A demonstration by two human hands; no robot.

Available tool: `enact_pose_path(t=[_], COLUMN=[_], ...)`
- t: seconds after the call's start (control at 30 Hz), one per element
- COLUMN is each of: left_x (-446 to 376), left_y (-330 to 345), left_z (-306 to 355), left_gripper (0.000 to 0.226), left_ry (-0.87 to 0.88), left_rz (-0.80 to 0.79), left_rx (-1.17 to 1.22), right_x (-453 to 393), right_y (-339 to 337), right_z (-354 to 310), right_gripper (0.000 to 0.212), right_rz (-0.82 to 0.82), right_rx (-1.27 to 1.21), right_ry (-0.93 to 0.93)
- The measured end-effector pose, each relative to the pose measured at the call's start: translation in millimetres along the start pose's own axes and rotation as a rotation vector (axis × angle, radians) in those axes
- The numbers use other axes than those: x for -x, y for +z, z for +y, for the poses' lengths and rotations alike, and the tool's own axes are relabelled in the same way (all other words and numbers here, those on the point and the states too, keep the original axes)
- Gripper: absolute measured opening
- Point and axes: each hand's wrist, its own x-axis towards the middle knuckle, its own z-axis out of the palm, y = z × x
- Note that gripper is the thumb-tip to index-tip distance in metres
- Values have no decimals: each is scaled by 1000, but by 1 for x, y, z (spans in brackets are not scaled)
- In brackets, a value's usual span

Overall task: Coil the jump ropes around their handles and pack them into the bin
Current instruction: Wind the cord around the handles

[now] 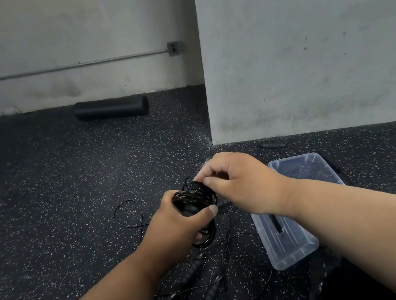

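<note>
The left hand (178, 222) grips the coiled jump rope (194, 198) over the floor (42, 203), left of the clear bin (297, 166); the right hand (237, 182) apparently pinches a strand. Keep wraps snug, tuck the tail under.

jump rope (194, 198): glossy black | bin (291, 244): clear | floor (55, 201): black, white-speckled | wall (304, 38): grey

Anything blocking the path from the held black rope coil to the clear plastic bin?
Nothing visible. The black rope coil, gripped by the left hand and pinched by the right hand, sits left of the open clear plastic bin; only the right forearm crosses above it.
</note>
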Motion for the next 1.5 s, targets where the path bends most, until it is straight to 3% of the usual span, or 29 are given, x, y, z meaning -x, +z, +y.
enact_pose_path(t=[0.27,0.4,0.5,0.8,1.13,1.43,1.5], left_x=[3,2,1,3,4,2,1], left_y=[-4,-6,-8,-13,-13,-16,-17], left_z=[2,0,-1,-1,-3,4,4], left_gripper=[49,54,59,55,69,62,60], left_ry=[-27,-6,-7,9,-13,2,-11], left_rz=[5,-6,-2,47,97,129,109], left_rx=[27,-19,-35,-174,-337,-335,-282], right_x=[-4,-5,-7,-11,-11,-9,-9], right_y=[-1,2,1,-1,9,31,31], right_z=[3,3,6,11,11,9,6], right_gripper=[19,14,22,10,28,18,22], right_rz=[-62,-7,2,2,-68,147,132], right_rx=[-27,-24,-79,-63,173,178,0], right_ry=[-17,-3,37,29,64,33,106])
